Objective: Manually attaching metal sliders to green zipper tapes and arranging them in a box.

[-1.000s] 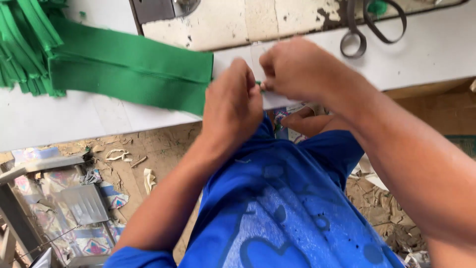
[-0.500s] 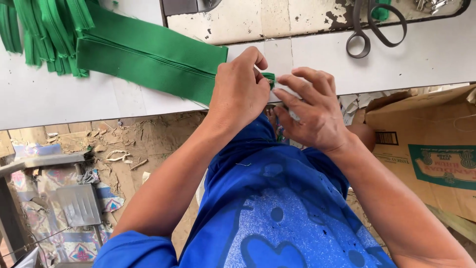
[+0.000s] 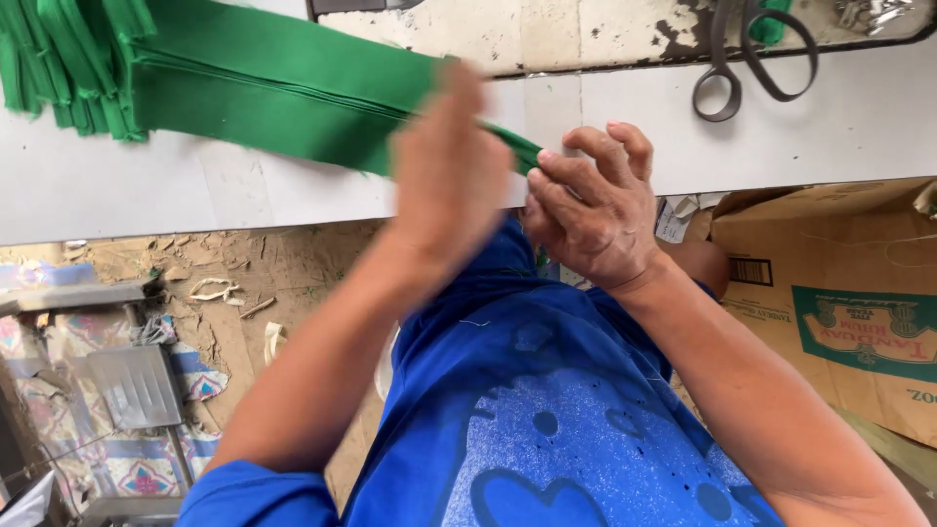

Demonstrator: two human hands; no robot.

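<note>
At the far left edge of the white tabletop (image 3: 195, 195), a bundle of folded green strips (image 3: 59, 68) lies heaped, and just beside it a long green fabric band (image 3: 283, 93) stretches flat across the surface, running rightward toward the person's hands. Below the tabletop's near edge, down on the dirt floor (image 3: 254, 273), pale scraps lie scattered, with a grey metal piece (image 3: 132, 385) resting on patterned cloth (image 3: 146, 468) near the lower left. Moving to the middle, the left hand (image 3: 449, 176) is raised on edge over the band's near end, blurred, fingers straight and pressed together, thumb side up; whether it touches the cloth cannot be told. Right beside it, the right hand (image 3: 595, 210) sits at the tabletop's edge, knuckles up, fingers curled and bunched down over the narrow tip of the green band, which shows just at its fingertips; it looks like a pinch on that tip, though the pads themselves are hidden. Under both forearms, the person's blue printed shirt (image 3: 566, 429) fills the lower centre. Up at the top right, dark scissors (image 3: 747, 63) lie on the tabletop, handles toward the viewer, well apart from the hands. Further right and lower, a brown cardboard box (image 3: 839, 303) sits under the tabletop.
</note>
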